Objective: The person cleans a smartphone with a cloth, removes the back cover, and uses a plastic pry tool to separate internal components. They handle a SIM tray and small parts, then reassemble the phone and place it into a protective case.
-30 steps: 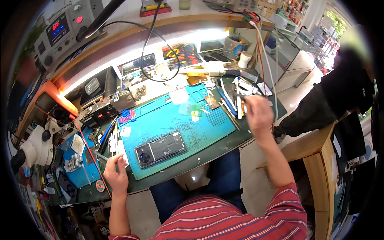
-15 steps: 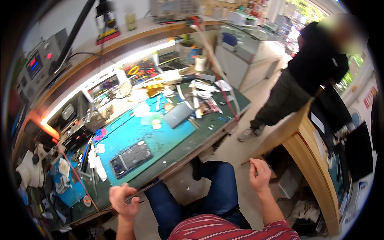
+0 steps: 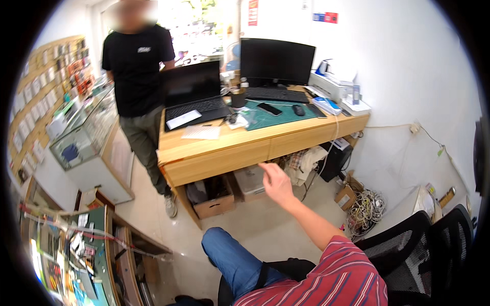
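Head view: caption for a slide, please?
Right hand held out before a wooden desk with an open laptop and monitor.

It's a small shop here, part workshop, part office! Far left, packets (image 3: 28,93) hang row upon row, and below them stands a glass counter (image 3: 94,174), something blue (image 3: 70,152) behind its panes. Down in the lower left, a green-topped bench (image 3: 100,218) comes crammed with bits (image 3: 79,246), most too small to tell. And straight ahead, the office side: a wooden desk (image 3: 217,159) carrying laptop (image 3: 193,82), monitor (image 3: 278,59), keyboard (image 3: 275,95), printer (image 3: 329,87) and a phone (image 3: 269,108) on a green mat (image 3: 278,120).
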### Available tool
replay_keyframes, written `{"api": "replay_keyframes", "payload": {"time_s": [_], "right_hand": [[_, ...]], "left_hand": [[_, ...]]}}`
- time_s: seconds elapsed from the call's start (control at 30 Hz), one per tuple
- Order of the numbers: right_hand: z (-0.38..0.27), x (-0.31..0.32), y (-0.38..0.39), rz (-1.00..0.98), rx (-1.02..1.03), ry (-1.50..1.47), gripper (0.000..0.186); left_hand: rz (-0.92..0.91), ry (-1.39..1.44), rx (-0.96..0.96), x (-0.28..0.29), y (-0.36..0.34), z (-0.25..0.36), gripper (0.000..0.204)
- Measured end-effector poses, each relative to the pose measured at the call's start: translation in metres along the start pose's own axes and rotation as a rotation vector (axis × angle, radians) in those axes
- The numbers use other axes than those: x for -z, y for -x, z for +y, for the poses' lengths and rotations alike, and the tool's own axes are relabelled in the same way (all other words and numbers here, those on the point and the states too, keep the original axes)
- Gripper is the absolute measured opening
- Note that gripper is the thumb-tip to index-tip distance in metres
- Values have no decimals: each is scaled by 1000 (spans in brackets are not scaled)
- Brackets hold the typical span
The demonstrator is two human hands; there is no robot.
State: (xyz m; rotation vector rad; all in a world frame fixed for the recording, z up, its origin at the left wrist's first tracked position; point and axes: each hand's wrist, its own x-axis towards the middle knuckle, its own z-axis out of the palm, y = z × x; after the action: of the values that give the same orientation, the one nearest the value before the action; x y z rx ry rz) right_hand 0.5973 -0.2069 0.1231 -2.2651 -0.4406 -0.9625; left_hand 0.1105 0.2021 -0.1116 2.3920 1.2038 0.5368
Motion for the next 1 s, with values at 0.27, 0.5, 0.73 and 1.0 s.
{"api": "replay_keyframes", "payload": {"time_s": [0.27, 0.5, 0.73, 1.0], "right_hand": [[309, 73, -107, 263, -390, 352, 31], [456, 141, -178, 364, -617, 586, 37], [601, 224, -228, -258, -527, 731, 107], [607, 217, -257, -351, -519, 453, 83]], "left_hand": [[-223, 416, 338, -45, -26, -14, 83], [-242, 178, 253, -106, -55, 116, 78], [-278, 5, 73, -196, -102, 230, 74], [-248, -121, -44, -230, -112, 302, 69]]}}
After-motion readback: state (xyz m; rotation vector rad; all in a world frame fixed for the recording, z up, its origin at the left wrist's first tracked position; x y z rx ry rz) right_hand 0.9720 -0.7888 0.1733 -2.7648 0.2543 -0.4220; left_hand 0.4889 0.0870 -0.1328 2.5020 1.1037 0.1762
